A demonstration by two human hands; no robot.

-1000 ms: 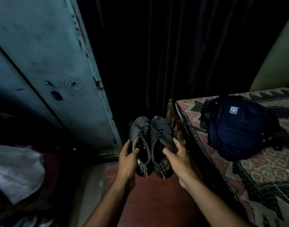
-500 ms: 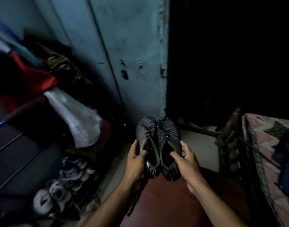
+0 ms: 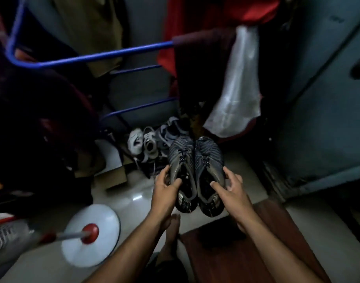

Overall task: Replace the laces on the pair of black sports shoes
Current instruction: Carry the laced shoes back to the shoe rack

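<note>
I hold the pair of black sports shoes side by side in the air, toes pointing away from me. My left hand (image 3: pixel 164 185) grips the left shoe (image 3: pixel 180 158) at its collar, thumb over the opening. My right hand (image 3: pixel 229 185) grips the right shoe (image 3: pixel 208 156) at its outer side, thumb across the opening. Dark laces run through the eyelets of both shoes. The heels and soles hang below my hands.
A blue metal rack (image 3: pixel 105 55) hung with clothes and a white cloth (image 3: pixel 236 88) stands ahead. Several other shoes (image 3: pixel 146 144) lie on the floor beneath it. A fan's white round base (image 3: pixel 93 231) is at lower left, a blue door (image 3: pixel 328 99) at right, a brown mat (image 3: pixel 246 252) underfoot.
The view has swung left from the bed and doorway to the clothes rack and floor shoes. Both hands keep the same hold on the shoes.
</note>
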